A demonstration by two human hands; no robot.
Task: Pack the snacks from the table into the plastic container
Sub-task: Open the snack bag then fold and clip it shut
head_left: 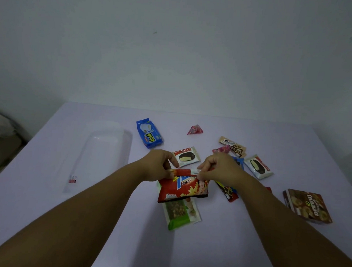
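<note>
A red potato snack bag hangs just above the table, held by its top edge. My left hand pinches the bag's top left corner and my right hand pinches the top right. Under the bag lies a green and white nut bar. The clear plastic container stands empty on the table to the left. Two Choco Pie packs, a blue biscuit pack, a pink triangular sweet and a brown wafer pack lie beyond my hands.
A brown biscuit box sits at the right. A dark red chocolate pack lies under my right wrist. A small red binder clip lies by the container's near end. The white table meets a wall at the back.
</note>
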